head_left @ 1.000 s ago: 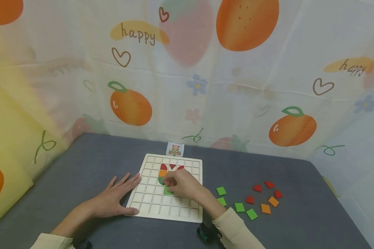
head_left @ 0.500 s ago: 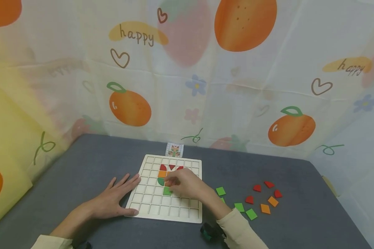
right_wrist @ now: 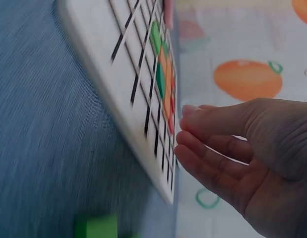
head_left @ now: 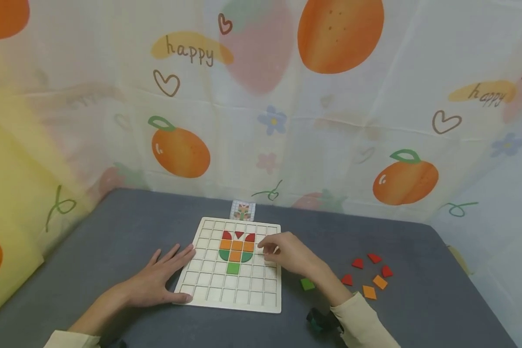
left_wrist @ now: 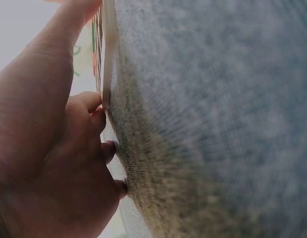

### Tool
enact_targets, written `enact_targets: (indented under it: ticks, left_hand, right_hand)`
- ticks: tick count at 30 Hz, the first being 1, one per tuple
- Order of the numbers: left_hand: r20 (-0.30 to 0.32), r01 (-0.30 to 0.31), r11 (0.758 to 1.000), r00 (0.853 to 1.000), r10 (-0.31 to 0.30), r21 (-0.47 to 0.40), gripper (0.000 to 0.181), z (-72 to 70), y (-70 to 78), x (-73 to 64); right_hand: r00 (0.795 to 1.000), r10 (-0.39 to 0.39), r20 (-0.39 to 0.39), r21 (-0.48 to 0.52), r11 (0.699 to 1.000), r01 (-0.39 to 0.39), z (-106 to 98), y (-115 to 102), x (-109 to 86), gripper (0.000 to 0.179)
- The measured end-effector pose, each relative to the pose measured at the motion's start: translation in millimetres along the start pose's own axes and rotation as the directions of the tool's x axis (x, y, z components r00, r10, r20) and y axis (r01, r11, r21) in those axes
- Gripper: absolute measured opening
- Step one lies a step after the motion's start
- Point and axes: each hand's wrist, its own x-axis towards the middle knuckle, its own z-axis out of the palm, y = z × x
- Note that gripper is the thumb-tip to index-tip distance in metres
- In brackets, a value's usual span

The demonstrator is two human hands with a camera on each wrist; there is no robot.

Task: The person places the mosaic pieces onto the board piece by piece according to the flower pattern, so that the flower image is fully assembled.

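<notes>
A white grid board (head_left: 226, 292) lies on the table, bearing a pattern of flat tiles. Red tiles (head_left: 250, 238) top it, above orange tiles (head_left: 236, 245), with dark green rounded tiles (head_left: 246, 257) at both sides and one light green square (head_left: 232, 268) below. My left hand (head_left: 161, 276) is spread along the board's left edge, thumb at the near corner and fingertips at its side. Over the right edge of the board hovers my right hand (head_left: 293, 253), its fingers loosely bent with nothing between them; the right wrist view shows this hand (right_wrist: 242, 153) beside the board too.
Loose tiles lie right of the board: a green square (head_left: 307, 284), several red pieces (head_left: 374, 258) and two orange squares (head_left: 369, 292). The right forearm hides other green ones. A small printed pattern card (head_left: 242, 210) sits behind the board. A fruit-print cloth (head_left: 313, 159) hangs at the back.
My right hand has left the middle of the pattern and moved right, uncovering an orange square above the light green one. My left hand has stayed in place.
</notes>
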Motion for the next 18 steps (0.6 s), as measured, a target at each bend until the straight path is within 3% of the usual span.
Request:
enact_targets:
  ticks: [10,18]
  left_hand:
    - [-0.054,-0.069,0.997,0.996,0.068,-0.018,0.101,5.9,-8.6,-1.0]
    - [-0.024,-0.029,1.0,0.999,0.029,-0.005,0.103,2.0,-1.4,-1.4]
  right_hand:
    - [0.994,0.093,-0.05,-0.01,0.996,-0.093,-28,38,-39.9,0.03]
    - [0.985,0.142,-0.101,-0.023,0.989,-0.145,-49,68,-74.6,0.032]
